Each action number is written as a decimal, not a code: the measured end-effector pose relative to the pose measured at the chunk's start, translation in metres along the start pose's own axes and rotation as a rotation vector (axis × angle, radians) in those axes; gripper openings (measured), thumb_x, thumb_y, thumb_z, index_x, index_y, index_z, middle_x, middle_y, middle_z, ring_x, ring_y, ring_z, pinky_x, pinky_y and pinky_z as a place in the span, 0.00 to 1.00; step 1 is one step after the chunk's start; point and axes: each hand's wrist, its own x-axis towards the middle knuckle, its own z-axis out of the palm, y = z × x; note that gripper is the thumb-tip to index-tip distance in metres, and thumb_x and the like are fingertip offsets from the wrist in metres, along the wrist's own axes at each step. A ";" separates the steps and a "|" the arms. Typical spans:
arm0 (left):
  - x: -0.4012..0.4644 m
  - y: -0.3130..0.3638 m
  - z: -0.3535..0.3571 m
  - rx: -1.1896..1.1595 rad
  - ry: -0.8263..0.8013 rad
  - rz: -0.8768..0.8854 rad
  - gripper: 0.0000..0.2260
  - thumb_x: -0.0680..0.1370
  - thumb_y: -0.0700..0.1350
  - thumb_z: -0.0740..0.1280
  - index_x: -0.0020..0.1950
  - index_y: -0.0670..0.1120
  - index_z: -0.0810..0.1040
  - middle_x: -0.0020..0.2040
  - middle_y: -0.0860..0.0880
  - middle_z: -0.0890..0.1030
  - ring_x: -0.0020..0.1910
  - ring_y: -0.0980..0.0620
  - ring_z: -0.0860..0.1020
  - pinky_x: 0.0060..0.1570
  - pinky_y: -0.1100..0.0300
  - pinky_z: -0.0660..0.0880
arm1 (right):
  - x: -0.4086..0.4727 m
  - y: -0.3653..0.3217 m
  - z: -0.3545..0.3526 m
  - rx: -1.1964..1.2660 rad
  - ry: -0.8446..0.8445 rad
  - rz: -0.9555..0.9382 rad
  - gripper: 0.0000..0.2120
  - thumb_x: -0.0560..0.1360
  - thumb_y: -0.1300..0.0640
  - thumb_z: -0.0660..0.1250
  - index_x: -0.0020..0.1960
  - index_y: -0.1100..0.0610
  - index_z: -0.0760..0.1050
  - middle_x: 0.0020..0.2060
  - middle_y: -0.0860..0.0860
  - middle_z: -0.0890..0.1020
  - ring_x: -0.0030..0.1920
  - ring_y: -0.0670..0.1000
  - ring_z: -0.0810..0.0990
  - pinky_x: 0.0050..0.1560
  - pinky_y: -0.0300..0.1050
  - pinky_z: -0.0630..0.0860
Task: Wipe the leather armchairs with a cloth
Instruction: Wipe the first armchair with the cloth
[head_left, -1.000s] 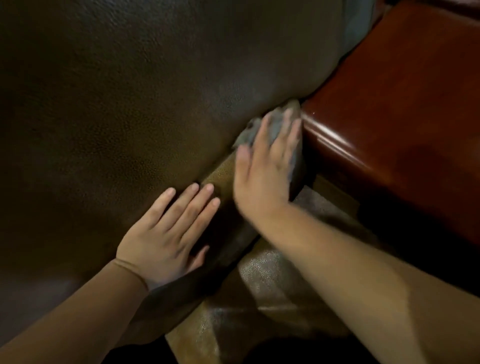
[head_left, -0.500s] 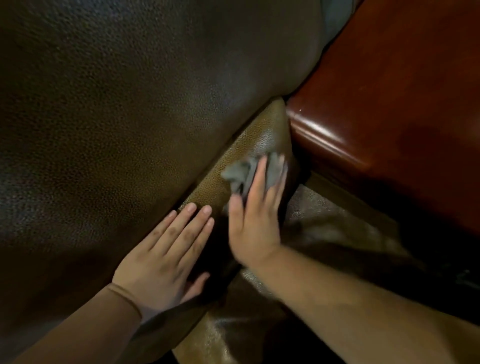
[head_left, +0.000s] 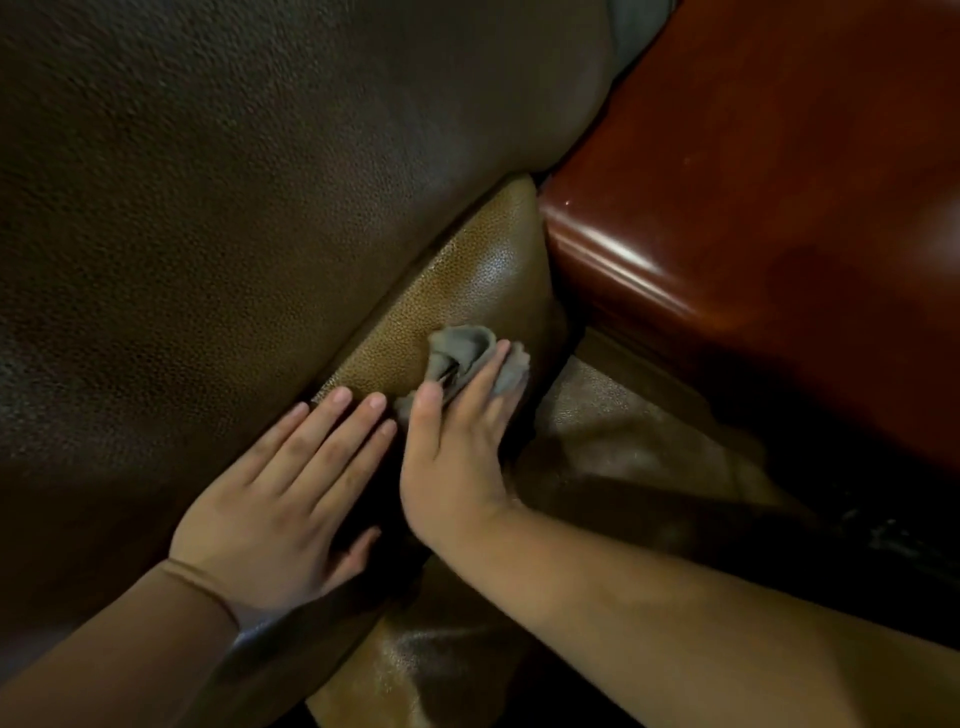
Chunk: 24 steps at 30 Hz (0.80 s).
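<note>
My right hand (head_left: 457, 457) presses the crumpled grey cloth (head_left: 467, 353) flat-fingered onto the tan pebbled leather panel (head_left: 467, 291); my left hand (head_left: 280, 493) rests open on the dark brown leather cushion (head_left: 234, 208). Mid-wipe; most leather likely left.

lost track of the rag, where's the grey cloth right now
In the head view the grey cloth sits just right of centre, bunched under the right hand on the lighter tan leather panel, left of the glossy red wooden surface.
</note>
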 end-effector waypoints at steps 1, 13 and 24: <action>-0.002 0.000 0.002 -0.001 0.005 -0.003 0.40 0.80 0.61 0.64 0.85 0.41 0.59 0.85 0.40 0.58 0.84 0.37 0.59 0.81 0.41 0.58 | 0.012 0.003 -0.004 0.019 0.006 0.023 0.40 0.84 0.35 0.47 0.82 0.52 0.28 0.82 0.55 0.32 0.82 0.53 0.32 0.81 0.50 0.35; -0.002 0.000 0.005 0.015 0.033 -0.013 0.39 0.81 0.60 0.63 0.85 0.41 0.58 0.85 0.40 0.58 0.84 0.38 0.58 0.83 0.43 0.54 | 0.030 0.021 0.004 0.147 0.170 0.252 0.39 0.84 0.38 0.51 0.84 0.58 0.39 0.83 0.61 0.44 0.83 0.56 0.43 0.81 0.47 0.40; -0.002 -0.001 0.007 0.052 -0.014 -0.028 0.39 0.81 0.59 0.61 0.86 0.39 0.55 0.86 0.39 0.53 0.85 0.38 0.53 0.83 0.43 0.50 | -0.009 0.041 0.035 0.200 0.220 0.258 0.39 0.84 0.40 0.56 0.85 0.58 0.42 0.83 0.61 0.46 0.83 0.56 0.47 0.74 0.31 0.35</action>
